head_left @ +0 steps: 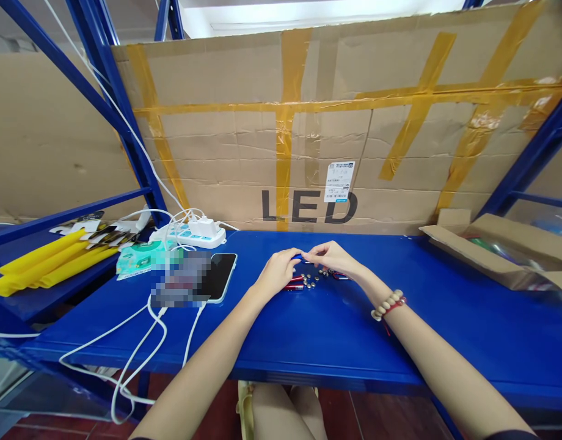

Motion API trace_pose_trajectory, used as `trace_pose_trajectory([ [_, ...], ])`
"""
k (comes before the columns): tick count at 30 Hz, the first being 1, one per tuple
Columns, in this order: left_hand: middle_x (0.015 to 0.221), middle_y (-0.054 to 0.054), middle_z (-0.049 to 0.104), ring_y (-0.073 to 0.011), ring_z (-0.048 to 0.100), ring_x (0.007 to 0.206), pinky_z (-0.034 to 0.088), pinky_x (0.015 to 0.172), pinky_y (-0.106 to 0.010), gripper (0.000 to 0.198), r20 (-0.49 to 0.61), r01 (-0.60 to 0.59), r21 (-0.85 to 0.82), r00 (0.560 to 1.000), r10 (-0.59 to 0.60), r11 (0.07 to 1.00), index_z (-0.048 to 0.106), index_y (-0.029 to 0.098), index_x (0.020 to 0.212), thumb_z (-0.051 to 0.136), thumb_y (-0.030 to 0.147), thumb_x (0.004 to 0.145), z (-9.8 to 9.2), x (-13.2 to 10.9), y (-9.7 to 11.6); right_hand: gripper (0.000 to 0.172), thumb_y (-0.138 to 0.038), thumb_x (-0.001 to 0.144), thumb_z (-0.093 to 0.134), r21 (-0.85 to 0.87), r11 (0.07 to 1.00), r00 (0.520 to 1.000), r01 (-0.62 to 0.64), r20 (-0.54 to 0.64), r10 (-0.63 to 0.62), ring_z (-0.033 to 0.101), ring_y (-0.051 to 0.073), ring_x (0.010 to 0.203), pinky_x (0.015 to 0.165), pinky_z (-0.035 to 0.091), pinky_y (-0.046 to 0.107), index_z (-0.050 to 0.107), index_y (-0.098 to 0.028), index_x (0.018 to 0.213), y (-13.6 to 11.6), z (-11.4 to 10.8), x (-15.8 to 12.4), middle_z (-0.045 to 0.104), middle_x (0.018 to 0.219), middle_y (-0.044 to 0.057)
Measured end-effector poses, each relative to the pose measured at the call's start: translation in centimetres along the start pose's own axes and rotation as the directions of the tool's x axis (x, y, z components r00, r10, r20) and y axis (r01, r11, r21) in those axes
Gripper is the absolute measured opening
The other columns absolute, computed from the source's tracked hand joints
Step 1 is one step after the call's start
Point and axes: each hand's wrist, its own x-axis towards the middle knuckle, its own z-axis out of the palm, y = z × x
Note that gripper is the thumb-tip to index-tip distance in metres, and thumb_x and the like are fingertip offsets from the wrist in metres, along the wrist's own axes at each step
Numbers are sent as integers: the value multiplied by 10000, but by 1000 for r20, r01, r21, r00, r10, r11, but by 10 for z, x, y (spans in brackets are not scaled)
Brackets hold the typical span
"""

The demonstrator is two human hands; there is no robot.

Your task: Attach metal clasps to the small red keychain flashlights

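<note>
Near the middle of the blue table (336, 330), my left hand (279, 271) and my right hand (332, 256) meet at their fingertips. Both pinch a small blue item (299, 257), mostly covered by the fingers. Below my left hand lie red cylindrical pieces (295, 284). Several small silvery round pieces (310, 282) are scattered between the hands on the table. Another small red and dark piece (340, 276) rests just under my right hand.
At the left are phones (220, 278) with white cables, a green packet (143, 258), a power strip (203, 232) and yellow rolled items (52, 260). An open cardboard box (496, 256) stands at the right. Taped cardboard (226, 159) rises behind the table.
</note>
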Motion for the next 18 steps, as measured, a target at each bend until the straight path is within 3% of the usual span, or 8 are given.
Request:
trace_pose_trajectory([
  [4,893,-48,687,-163,631,819,477,788,-271,246,-38,78,-35,996,-80,996,614,176,1004,430,167,842,4,3,-2,394,-496,621,687,-127,975,969,181,-144,-199,495,99,512,455,392,226,712,-144,796,0,-3,1,656,698,48],
  [6,830,-33,683,-152,626,773,477,760,-257,241,-43,86,-63,995,-88,994,617,176,990,428,172,840,5,3,-1,374,-460,630,695,-156,948,941,278,-151,-301,515,105,546,505,420,240,712,-159,853,0,-6,1,663,761,51],
  [9,759,-14,669,-143,614,748,468,753,-247,224,-48,105,-94,993,-110,990,617,174,956,427,183,838,5,4,2,261,-421,667,683,-221,898,903,380,-122,-412,546,122,621,598,445,263,725,-190,782,1,-9,1,660,789,43],
  [13,733,0,657,-128,597,721,451,759,-238,202,35,93,-122,995,-89,988,613,171,851,412,194,846,1,2,9,224,-426,659,694,-252,873,879,418,-129,-459,565,140,684,633,444,269,725,-208,699,3,-12,1,640,780,32],
  [18,731,10,652,-120,594,711,438,735,-226,162,109,91,-167,991,-73,982,571,178,841,410,198,854,-1,-3,15,209,-410,653,700,-224,876,889,427,-72,-452,558,139,677,647,443,274,710,-202,640,5,-13,1,622,733,23],
])
